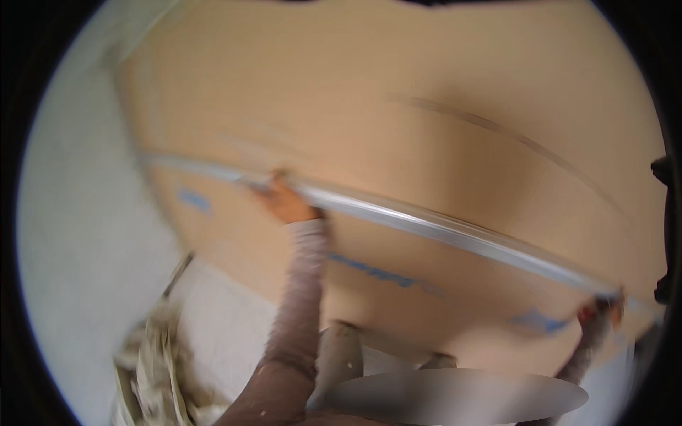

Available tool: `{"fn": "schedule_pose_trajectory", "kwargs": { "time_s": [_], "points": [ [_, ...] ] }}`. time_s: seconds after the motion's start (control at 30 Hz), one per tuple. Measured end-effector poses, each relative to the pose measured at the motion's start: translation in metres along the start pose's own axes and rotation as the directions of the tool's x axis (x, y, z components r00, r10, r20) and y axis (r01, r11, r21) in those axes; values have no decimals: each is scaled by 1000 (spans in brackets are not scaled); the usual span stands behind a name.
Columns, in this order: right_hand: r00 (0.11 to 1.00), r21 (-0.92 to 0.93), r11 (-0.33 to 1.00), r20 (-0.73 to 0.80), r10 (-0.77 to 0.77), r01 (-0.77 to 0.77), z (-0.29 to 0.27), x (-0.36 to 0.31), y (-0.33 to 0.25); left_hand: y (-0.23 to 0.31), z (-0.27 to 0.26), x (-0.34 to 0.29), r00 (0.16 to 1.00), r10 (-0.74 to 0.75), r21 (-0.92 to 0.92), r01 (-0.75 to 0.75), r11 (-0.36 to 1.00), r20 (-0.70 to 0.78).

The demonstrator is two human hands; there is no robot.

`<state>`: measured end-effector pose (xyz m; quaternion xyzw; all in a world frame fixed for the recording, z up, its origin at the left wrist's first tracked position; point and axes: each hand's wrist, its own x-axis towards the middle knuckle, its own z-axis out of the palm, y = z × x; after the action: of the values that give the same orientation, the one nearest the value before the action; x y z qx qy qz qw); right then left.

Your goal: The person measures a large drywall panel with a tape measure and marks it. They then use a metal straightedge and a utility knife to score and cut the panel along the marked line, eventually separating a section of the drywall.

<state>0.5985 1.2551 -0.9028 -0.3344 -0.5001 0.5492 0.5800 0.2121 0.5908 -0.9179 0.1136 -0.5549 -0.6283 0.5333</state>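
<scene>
A long silvery metal bar [426, 221] lies across a big tan board [341, 85], slanting from the upper left down to the lower right. My left hand [288, 200] grips the bar left of its middle, thumb side up; motion smears its fingers. Far to the right, my right hand [602, 311] is closed around the bar near its right end, and its fingertips are blurred. Blue printed marks [376, 272] show on the board below the bar.
A crumpled beige cloth or bag [153, 366] rests on the pale floor [78, 213] at lower left, with a thin dark stick-like thing [179, 273] beside it. A dark curved line [522, 138] crosses the board's upper right. Dark objects [662, 170] stand at the right rim.
</scene>
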Motion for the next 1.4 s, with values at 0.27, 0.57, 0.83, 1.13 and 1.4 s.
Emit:
{"fn": "schedule_pose_trajectory", "kwargs": {
  "time_s": [0.27, 0.57, 0.83, 1.13, 1.4],
  "points": [
    [975, 135, 966, -56, -214, 220, 45, -62, -6, -3, -85, 51, 968, 198, 111, -183, 977, -156],
    [986, 144, 978, -103, -135, 149, 23, -102, -18, -10, -114, 72, 971, -128, -304, 61, 951, -203],
    [991, 122, 990, -120, -58, 72, 28, -105, -28, -71, -107, 110, 930, 108, -212, -191, 958, -350],
    [985, 106, 993, -168, -40, 59, 33, -99, -24, -115, -103, 149, 911, 181, -92, -230, 969, -370],
    [972, 23, 994, -212, -99, 107, 34, -88, -8, -83, -105, 126, 963, 40, -218, -101, 971, -268]
  ]
}}
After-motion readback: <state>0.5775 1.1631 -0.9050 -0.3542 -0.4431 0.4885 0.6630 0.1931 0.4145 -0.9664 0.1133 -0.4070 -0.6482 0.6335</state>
